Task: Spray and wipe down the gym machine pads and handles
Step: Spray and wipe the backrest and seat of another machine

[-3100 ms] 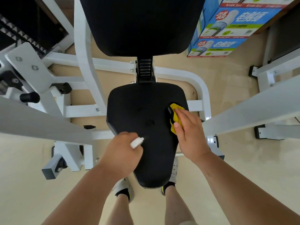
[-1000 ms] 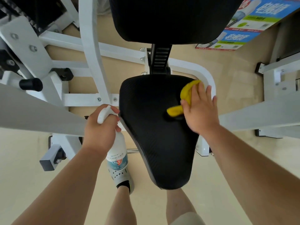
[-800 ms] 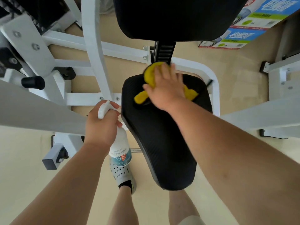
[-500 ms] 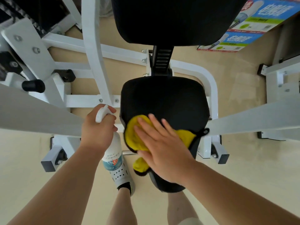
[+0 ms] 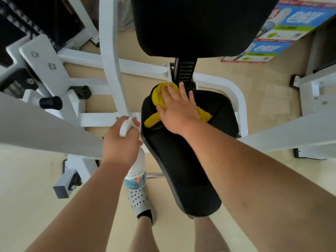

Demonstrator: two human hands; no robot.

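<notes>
Right hand (image 5: 177, 110), fingers flat, presses a yellow cloth (image 5: 158, 96) onto the far left corner of the seat pad (image 5: 190, 170), whose length runs back toward the body; the left hand (image 5: 120, 144) grips a spray bottle (image 5: 136, 172) just beside the pad's left edge.

1. The seat pad (image 5: 187, 179) lay bare from mid-frame down to lower centre.
2. The right hand (image 5: 177, 111) and yellow cloth (image 5: 158, 95) took its upper end, under the ribbed post (image 5: 185, 73).
3. The left hand (image 5: 120, 144) and spray bottle (image 5: 136, 177) crowded its left edge beside the white upright (image 5: 111, 60).
4. Open floor (image 5: 269, 99) showed at upper right.
</notes>
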